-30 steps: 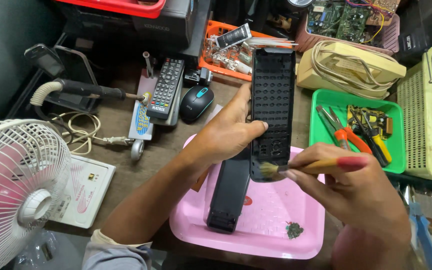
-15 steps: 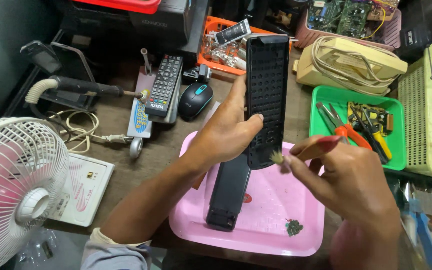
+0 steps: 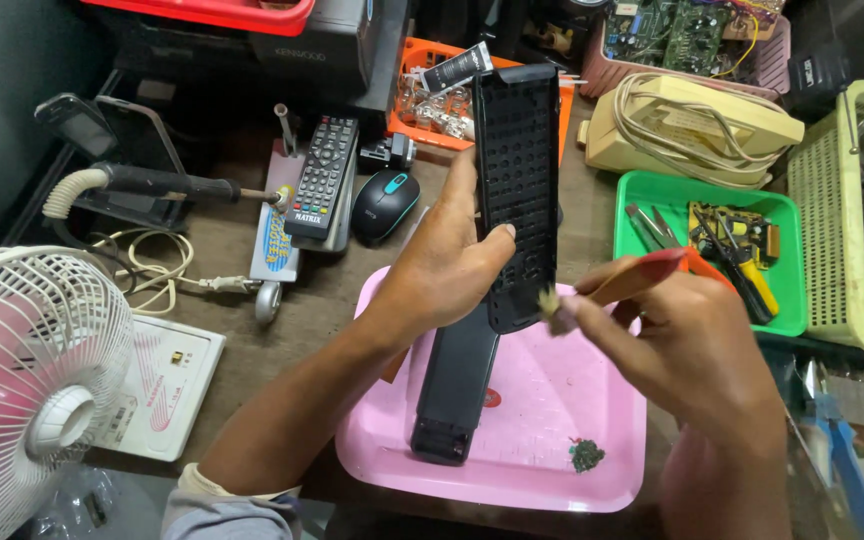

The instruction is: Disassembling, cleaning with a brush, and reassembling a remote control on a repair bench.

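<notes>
My left hand [image 3: 447, 270] grips a long black remote-control shell [image 3: 518, 190], holding it upright with its hole-dotted inner face toward me. My right hand [image 3: 677, 345] pinches a small brush with an orange-red handle [image 3: 642, 278]; its bristle tip touches the shell's lower right edge. Both hands hover over a pink plastic tray [image 3: 552, 410]. In the tray lies the other black half of the remote [image 3: 457, 385] and a small clump of dark debris [image 3: 585, 456].
A white table fan [image 3: 27, 385] stands at the left. Behind are a black TV remote [image 3: 323, 176], a computer mouse [image 3: 384, 203], an orange tray [image 3: 432, 100], a cream telephone [image 3: 692, 125], a green tool tray [image 3: 712, 235] and a pale green basket [image 3: 852, 220].
The brush has swung from lying across the shell's lower front to its lower right edge. The shell has tilted a little more upright in my left hand.
</notes>
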